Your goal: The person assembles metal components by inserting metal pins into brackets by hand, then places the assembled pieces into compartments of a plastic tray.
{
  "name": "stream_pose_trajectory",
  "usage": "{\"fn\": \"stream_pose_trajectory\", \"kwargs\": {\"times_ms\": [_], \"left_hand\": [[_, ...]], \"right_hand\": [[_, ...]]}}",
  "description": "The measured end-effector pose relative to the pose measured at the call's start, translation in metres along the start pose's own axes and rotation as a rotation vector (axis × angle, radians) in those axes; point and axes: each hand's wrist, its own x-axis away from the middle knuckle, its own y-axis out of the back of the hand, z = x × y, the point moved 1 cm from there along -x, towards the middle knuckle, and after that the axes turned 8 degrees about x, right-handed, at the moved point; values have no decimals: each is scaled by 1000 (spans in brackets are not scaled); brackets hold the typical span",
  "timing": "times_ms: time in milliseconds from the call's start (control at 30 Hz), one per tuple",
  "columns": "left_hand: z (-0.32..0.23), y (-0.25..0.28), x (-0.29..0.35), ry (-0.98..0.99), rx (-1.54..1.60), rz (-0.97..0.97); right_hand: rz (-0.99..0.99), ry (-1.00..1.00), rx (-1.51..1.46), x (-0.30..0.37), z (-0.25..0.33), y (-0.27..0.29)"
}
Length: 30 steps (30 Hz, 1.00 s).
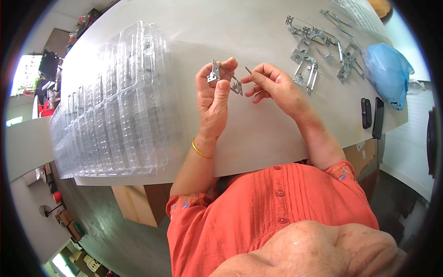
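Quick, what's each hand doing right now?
Left hand: closed, holding a metal bracket between thumb and fingers.
Right hand: closed, pinching a thin dark rod.

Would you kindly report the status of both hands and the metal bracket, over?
Left hand holding metal bracket. Right hand pinching thin rod beside it. Plastic trays left, loose brackets right, apart from hands.
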Motion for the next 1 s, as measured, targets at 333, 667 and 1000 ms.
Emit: {"fn": "stream_pose_trajectory", "kwargs": {"times_ms": [333,667,1000], "left_hand": [[3,-4,2,-35,-56,37],[-8,-11,4,170,-26,165],[-4,0,-1,540,236,56]], "right_hand": [[-11,78,-193,-7,-10,12],[-195,370,29,-10,-3,29],[-73,603,287,0,1,19]]}}
